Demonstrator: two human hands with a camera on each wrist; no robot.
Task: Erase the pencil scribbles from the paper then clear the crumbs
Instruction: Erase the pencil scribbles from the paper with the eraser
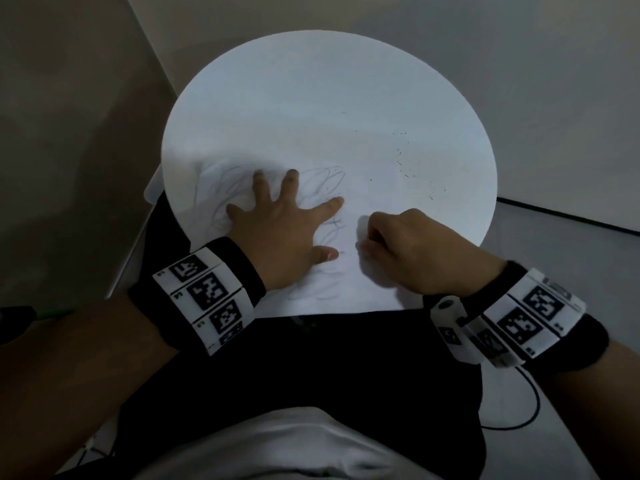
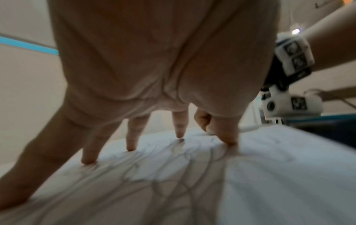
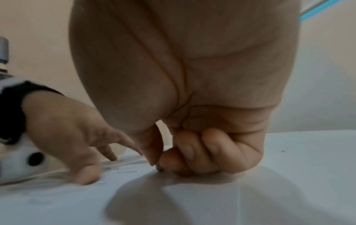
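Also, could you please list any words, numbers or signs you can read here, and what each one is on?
No text can be read.
Left wristband: square code markers; tiny characters beside them too small to read.
Right wristband: the same, blurred.
Paper: only pencil scribbles, no words.

a round white counter (image 1: 311,81) stands in a dim room on a pale grey floor (image 1: 554,254). a plain wall (image 1: 69,133) runs along the left and another wall (image 1: 450,36) closes the far side. a dark line (image 1: 568,216) runs at the right, beyond the counter. a black cable (image 1: 530,407) loops over the floor at the near right. light falls brightest on the counter top.
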